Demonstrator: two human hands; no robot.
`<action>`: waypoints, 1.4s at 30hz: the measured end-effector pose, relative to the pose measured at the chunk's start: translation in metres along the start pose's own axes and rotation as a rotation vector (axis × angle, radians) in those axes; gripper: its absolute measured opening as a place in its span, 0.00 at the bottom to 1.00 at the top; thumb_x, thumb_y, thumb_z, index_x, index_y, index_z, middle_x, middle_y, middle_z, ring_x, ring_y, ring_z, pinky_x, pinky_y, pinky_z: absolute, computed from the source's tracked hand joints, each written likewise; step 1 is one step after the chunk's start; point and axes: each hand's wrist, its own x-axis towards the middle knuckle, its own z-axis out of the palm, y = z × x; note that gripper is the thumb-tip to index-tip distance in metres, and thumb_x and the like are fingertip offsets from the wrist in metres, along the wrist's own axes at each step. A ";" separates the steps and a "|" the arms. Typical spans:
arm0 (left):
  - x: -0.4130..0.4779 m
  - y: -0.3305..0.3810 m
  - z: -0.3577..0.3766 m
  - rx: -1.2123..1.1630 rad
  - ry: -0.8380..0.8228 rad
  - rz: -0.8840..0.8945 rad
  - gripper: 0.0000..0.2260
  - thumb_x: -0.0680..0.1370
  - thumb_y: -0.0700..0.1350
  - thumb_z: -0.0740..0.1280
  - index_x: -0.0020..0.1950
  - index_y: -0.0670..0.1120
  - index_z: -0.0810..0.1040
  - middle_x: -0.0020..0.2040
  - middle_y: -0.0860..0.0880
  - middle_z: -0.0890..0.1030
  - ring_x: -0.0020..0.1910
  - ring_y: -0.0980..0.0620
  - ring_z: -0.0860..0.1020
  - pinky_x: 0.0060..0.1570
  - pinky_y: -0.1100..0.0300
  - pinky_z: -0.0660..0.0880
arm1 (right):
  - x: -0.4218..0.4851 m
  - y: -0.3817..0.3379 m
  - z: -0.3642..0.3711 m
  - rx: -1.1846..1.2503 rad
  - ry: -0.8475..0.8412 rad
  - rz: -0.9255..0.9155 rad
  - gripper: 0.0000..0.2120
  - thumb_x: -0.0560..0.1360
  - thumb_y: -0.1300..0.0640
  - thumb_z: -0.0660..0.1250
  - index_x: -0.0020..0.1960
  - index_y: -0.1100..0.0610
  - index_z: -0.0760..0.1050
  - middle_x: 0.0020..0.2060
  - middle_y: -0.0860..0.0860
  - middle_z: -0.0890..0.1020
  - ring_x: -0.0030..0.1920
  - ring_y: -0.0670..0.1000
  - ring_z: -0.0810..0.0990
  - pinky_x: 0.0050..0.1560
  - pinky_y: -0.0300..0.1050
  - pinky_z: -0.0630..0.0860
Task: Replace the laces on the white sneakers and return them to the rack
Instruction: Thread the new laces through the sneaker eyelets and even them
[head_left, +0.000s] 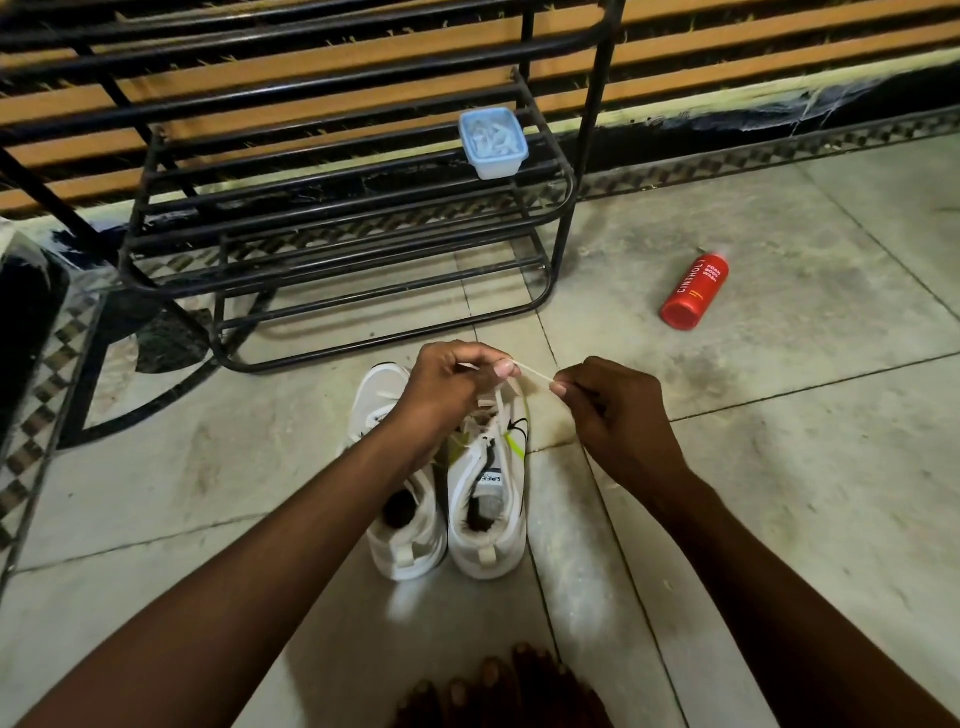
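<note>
Sneakers (462, 545) white with lime trim, lace (535, 375) pinched taut between left hand (452, 387) and right hand (613, 408)

Bare left hand (451, 385), right hand (619, 411), forearms (260, 545), toes (488, 687)

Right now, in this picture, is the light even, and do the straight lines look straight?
Head view: the light is uneven, with a bright patch on the pale tiled floor near the white sneakers and dark corners; the bars of the black metal rack bow from wide-angle distortion; the thin white lace between the left hand and right hand looks fairly sharp.
</note>
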 end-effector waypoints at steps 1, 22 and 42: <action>0.001 -0.001 -0.002 -0.025 0.050 -0.036 0.06 0.80 0.36 0.70 0.47 0.40 0.86 0.47 0.40 0.86 0.36 0.57 0.79 0.31 0.66 0.72 | -0.004 0.003 0.000 0.005 -0.006 0.011 0.06 0.79 0.61 0.69 0.44 0.58 0.82 0.34 0.46 0.77 0.34 0.44 0.75 0.37 0.37 0.68; 0.010 -0.017 -0.020 -0.399 0.338 -0.267 0.03 0.82 0.32 0.63 0.54 0.36 0.76 0.37 0.38 0.83 0.36 0.48 0.85 0.37 0.61 0.81 | -0.076 0.081 -0.007 -0.316 -0.261 0.440 0.06 0.79 0.63 0.64 0.46 0.59 0.80 0.39 0.54 0.81 0.39 0.55 0.79 0.38 0.45 0.70; -0.059 -0.036 -0.006 0.743 0.073 -0.012 0.03 0.71 0.39 0.74 0.42 0.45 0.82 0.35 0.50 0.83 0.38 0.53 0.81 0.42 0.58 0.78 | -0.028 -0.011 0.033 0.996 0.046 0.723 0.04 0.74 0.73 0.70 0.48 0.70 0.79 0.39 0.66 0.83 0.43 0.66 0.86 0.44 0.51 0.84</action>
